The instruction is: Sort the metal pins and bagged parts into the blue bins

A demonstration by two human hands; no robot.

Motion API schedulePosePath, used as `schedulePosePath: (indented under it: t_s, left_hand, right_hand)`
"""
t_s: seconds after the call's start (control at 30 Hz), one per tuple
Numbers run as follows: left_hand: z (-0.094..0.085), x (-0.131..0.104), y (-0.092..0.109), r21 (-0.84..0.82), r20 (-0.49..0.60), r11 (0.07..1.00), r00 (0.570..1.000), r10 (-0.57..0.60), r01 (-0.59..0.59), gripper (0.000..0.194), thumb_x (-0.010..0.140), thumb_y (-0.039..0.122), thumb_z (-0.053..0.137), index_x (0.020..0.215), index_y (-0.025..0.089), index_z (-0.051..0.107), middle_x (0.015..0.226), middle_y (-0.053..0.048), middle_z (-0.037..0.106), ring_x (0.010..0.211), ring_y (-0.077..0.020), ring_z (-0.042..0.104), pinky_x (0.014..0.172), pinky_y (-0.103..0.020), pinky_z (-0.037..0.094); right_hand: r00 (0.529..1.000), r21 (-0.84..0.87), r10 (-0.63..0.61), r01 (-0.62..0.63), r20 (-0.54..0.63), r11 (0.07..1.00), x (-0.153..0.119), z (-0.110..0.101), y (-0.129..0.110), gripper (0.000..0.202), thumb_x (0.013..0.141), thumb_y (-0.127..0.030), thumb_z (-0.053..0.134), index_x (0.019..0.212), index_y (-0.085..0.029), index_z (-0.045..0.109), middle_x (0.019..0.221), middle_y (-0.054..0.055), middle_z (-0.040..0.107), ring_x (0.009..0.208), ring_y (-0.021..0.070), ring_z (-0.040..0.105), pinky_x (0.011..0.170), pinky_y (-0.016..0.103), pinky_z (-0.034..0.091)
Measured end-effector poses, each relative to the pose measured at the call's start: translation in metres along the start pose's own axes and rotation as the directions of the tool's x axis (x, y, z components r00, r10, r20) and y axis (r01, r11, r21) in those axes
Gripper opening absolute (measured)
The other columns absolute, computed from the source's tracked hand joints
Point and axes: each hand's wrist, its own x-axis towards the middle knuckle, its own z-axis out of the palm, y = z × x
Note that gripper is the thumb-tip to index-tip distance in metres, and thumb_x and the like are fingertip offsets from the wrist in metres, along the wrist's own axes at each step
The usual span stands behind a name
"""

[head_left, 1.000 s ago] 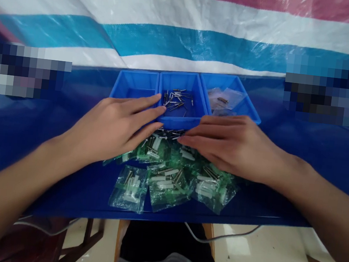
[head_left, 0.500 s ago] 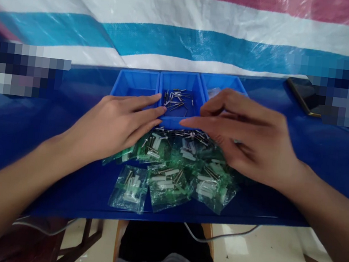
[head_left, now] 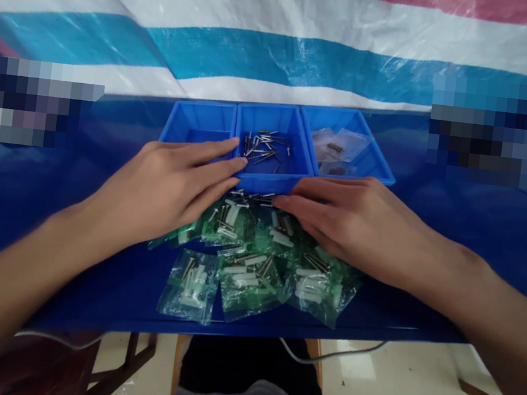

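Note:
My left hand [head_left: 174, 181] lies palm down with its fingers stretched out, across the front of the left blue bin [head_left: 201, 111] and up to the left side of the middle blue bin [head_left: 269, 184]. It holds nothing that I can see. Thin rivet-like metal pieces [head_left: 265, 147] lie scattered in the middle bin. In front of that bin, my right hand [head_left: 355, 224] reaches down with extended fingers over loose metal pieces [head_left: 254, 196]. Its thumb and palm are hidden. Just below both hands lie several clear-green packets [head_left: 253, 285] with screws and white plugs.
The right blue bin [head_left: 376, 163] holds clear bags [head_left: 340, 146] with small parts. A striped plastic sheet [head_left: 279, 60] hangs behind the blue table [head_left: 90, 295]. A pale cable [head_left: 340, 355] hangs below the table's front edge.
My right hand has come down and toward me, from above the right bin's front onto the loose metal pieces. The right bin's bags now show. My left hand stays nearly in place.

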Motion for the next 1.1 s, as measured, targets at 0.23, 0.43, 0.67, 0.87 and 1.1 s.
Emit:
schedulePosePath:
  t_s: [0.23, 0.43, 0.67, 0.87, 1.1]
  left_hand:
    - [0.0, 0.0, 0.0, 0.011, 0.014, 1.0, 1.0, -0.005, 0.004, 0.038, 0.116, 0.037, 0.043, 0.138, 0.025, 0.072, 0.147, -0.009, 0.07, 0.119, -0.033, 0.078, 0.091, -0.05, 0.073]
    - [-0.001, 0.001, 0.0, 0.009, 0.027, 1.0, 1.0, -0.008, 0.008, 0.039, 0.116, 0.038, 0.041, 0.139, 0.026, 0.071, 0.148, -0.008, 0.069, 0.117, -0.0342, 0.079, 0.085, -0.053, 0.074]
    - [-0.001, 0.0, 0.0, -0.026, -0.002, 0.999, 1.0, -0.019, 0.019, 0.036, 0.114, 0.038, 0.047, 0.138, 0.031, 0.072, 0.148, -0.006, 0.069, 0.117, -0.0333, 0.079, 0.09, -0.05, 0.074]
    - [0.0, 0.002, 0.001, -0.007, 0.007, 1.0, 1.0, -0.005, 0.005, 0.039, 0.115, 0.037, 0.043, 0.139, 0.026, 0.072, 0.147, -0.01, 0.069, 0.118, -0.0357, 0.078, 0.089, -0.053, 0.073]
    - [-0.002, 0.001, 0.001, 0.001, 0.024, 1.0, 0.999, -0.021, 0.021, 0.041, 0.116, 0.039, 0.04, 0.139, 0.029, 0.072, 0.147, -0.008, 0.069, 0.117, -0.0344, 0.079, 0.087, -0.053, 0.074]
  right_hand:
    - [0.982, -0.045, -0.024, 0.016, -0.189, 0.999, 0.005, -0.017, -0.014, 0.024, 0.11, -0.016, 0.055, 0.115, -0.026, 0.077, 0.11, 0.008, 0.08, 0.087, 0.0211, 0.077, 0.074, 0.036, 0.062]
    - [0.931, 0.25, 0.134, -0.048, -0.339, 0.967, 0.009, -0.025, -0.024, 0.02, 0.103, -0.022, 0.074, 0.084, -0.029, 0.074, 0.072, -0.005, 0.075, 0.056, 0.0139, 0.068, 0.057, 0.032, 0.058]
    - [0.933, 0.84, 0.348, -0.263, 0.095, 0.475, 0.011, -0.019, -0.017, 0.041, 0.099, -0.02, 0.079, 0.061, -0.02, 0.063, 0.052, -0.006, 0.066, 0.035, 0.0081, 0.059, 0.032, 0.018, 0.042]
    - [0.847, 0.947, 0.527, -0.109, -0.071, 0.303, 0.015, -0.017, -0.007, 0.038, 0.115, -0.026, 0.052, 0.085, -0.019, 0.075, 0.101, 0.007, 0.085, 0.096, 0.0189, 0.084, 0.074, 0.026, 0.071]
    - [0.969, 0.306, 0.093, -0.018, -0.23, 0.952, 0.008, -0.022, -0.006, 0.015, 0.106, -0.02, 0.066, 0.097, -0.024, 0.077, 0.095, 0.004, 0.084, 0.08, 0.0227, 0.081, 0.064, 0.036, 0.065]
